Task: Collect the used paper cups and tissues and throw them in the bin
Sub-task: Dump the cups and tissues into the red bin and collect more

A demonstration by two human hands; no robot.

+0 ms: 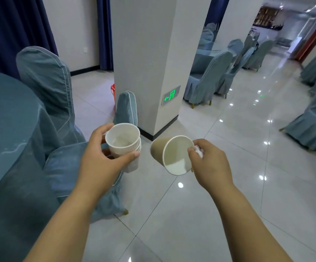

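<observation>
- stack of cups (pixel 123 140): plain white, inside and out.
- single cup (pixel 174 157): tan-brown outer wall, white inside and rim.
- tissue (pixel 198 150): white.
- table (pixel 6 110): plain dusty blue-grey cloth.
- chair (pixel 43 76): the same blue-grey cover, edged with thin white piping.
- pillar (pixel 149 53): off-white, with a black band at its foot.
- exit sign (pixel 171 95): glowing green arrow and figure on a grey plate.
- curtain (pixel 11 25): dark navy.
- floor (pixel 191 214): glossy pale grey tiles, thin dark joints, white glints of light.
</observation>
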